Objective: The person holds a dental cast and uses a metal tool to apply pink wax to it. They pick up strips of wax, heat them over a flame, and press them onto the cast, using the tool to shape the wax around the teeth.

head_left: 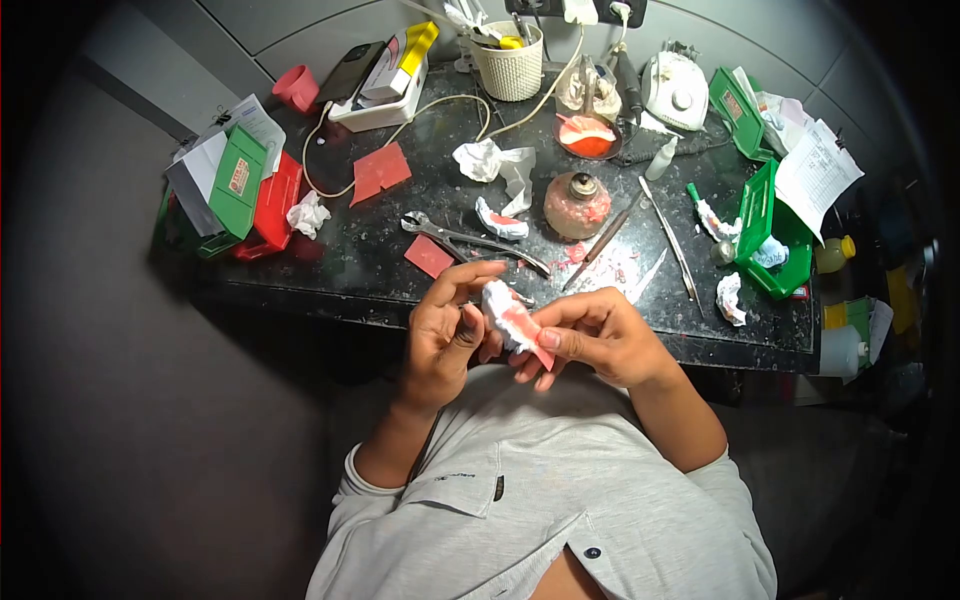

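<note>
the right hand (590,340) pinches pink wax (522,323) on a white cast (496,298) before the table (350,275); the left hand (442,335) curls beside it, its grip unclear. beyond lie a metal tool (482,241), another cast (502,226), then a jar (577,212).

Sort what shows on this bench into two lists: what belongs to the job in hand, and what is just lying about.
Probably in the job:
- white piece
- pink strip on it, pinched in the right hand
- larger pink sheet, similar in colour

Probably just lying about:
- pink cup
- phone
- crumpled tissue
</note>
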A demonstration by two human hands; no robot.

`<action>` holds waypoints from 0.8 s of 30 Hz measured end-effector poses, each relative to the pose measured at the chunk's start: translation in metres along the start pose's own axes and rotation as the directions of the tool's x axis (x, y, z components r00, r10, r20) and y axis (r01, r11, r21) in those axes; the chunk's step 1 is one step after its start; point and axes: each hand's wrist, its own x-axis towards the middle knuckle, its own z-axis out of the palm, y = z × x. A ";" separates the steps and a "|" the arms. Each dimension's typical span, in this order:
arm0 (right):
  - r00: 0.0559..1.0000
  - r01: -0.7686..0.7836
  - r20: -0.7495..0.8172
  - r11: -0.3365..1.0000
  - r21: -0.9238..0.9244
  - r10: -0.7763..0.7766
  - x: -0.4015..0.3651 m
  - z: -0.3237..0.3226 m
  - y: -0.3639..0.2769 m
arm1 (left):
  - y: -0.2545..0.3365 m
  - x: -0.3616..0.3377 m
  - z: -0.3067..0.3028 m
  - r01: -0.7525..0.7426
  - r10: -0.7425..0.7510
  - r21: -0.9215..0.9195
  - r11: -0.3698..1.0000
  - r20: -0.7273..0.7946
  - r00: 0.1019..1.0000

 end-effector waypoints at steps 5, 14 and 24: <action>0.996 0.063 -0.061 0.998 -0.031 -0.065 0.001 -0.002 0.004 | -0.002 0.003 0.013 -0.075 0.077 -0.035 0.997 0.048 0.996; 0.995 0.060 -0.067 0.988 -0.139 -0.070 0.001 -0.003 0.008 | -0.007 0.005 0.003 0.057 -0.060 -0.157 0.986 -0.014 0.998; 0.914 0.219 -0.169 0.800 -0.558 -0.368 0.007 -0.002 0.021 | -0.009 0.008 0.014 -0.019 0.013 -0.089 0.996 -0.068 0.998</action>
